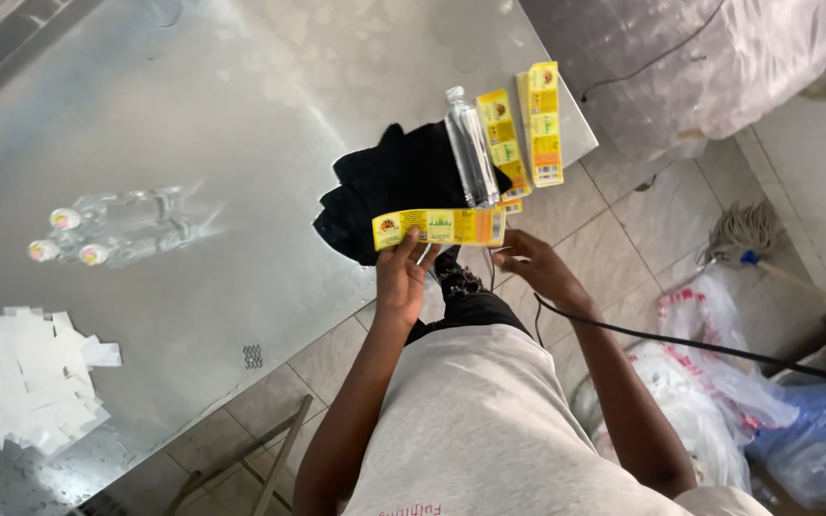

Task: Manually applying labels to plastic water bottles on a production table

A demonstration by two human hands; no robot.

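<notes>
At the steel table's [241, 115] near edge, the left hand [403, 277] pinches a yellow label [439, 227] beside a clear bottle [470, 148] on black cloth [389, 182]; the right hand [537, 268] hangs loosely open, empty.

head camera, looking steeply down, close over steel table [193, 115] edge and tiled floor [614, 239]

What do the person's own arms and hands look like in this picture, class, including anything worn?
Both arms are bare from the elbow down; the left hand and right hand wear no gloves, rings or watch that I can make out. A light grey shirt covers the torso.
</notes>
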